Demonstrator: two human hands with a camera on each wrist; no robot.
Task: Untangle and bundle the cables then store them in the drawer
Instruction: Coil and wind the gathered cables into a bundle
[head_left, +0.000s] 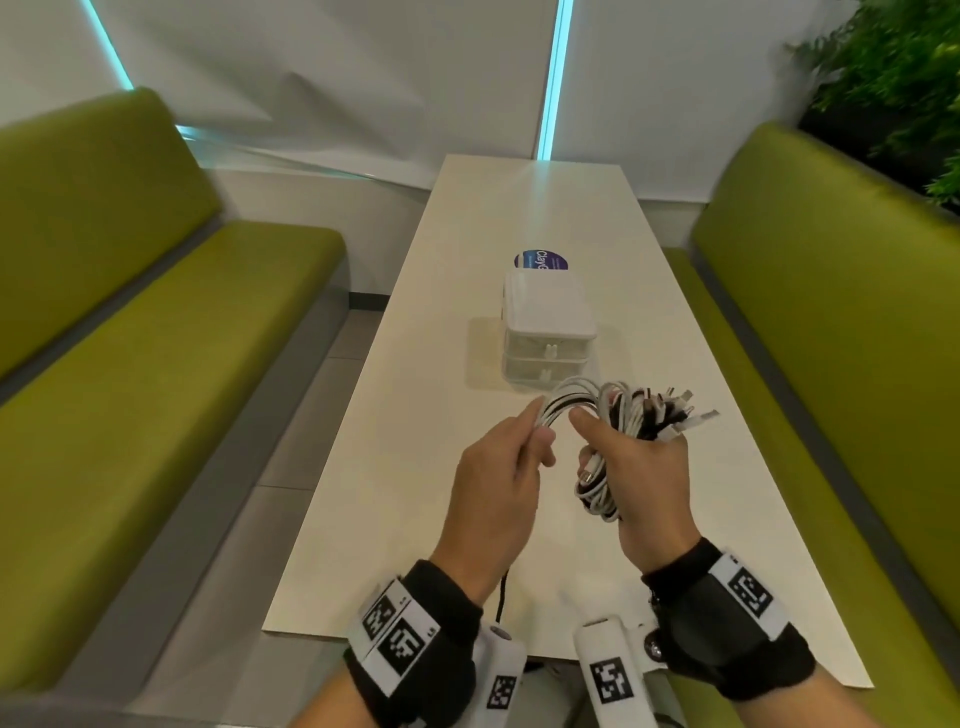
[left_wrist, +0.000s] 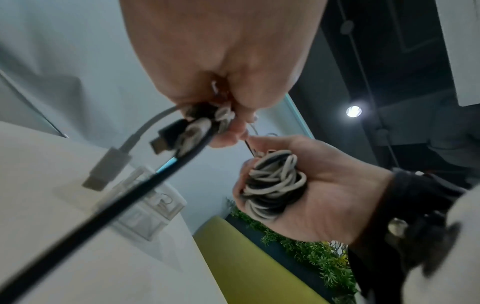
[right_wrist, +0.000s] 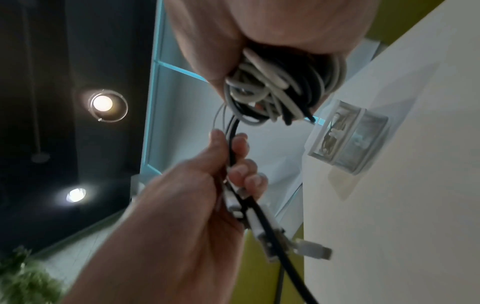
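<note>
- Holding the whole mess up over the table (head_left: 395, 467), both hands are low center in the head view, right above the white tabletop.
- Right hand (head_left: 644, 467) has its fingers curled tight round a fat coil of white and black cables (head_left: 631, 415), with the thumb poking up toward the other hand. A bunch of plug ends stick out the far side of the fist, fanning toward the right of the frame.
- Left hand (head_left: 498, 467) pinches a few strands that arc over from the coil, thumb pressed against the curled fingers. In the right wrist view you can see that same hand (right_wrist: 207, 185) with a black cable (right_wrist: 262, 216) and a couple of white connector ends running out under it.
- Left wrist view shows a white plug (left_wrist: 106, 168) and a black plug (left_wrist: 166, 135) dangling just below the left hand's fingers, pretty blurry though.
- Drawer unit (head_left: 548, 332), a small clear two-drawer box with a white top, sits mid-table just beyond the hands, both drawers closed from what I can see. Looks like something's already coiled inside one drawer in the right wrist view, can't tell which.
- Round blue sticker (head_left: 540, 260) is on the table right behind the box.
- Green benches (head_left: 130, 312) run down both sides, and some greenery (head_left: 904, 78) sits in the upper right corner.
</note>
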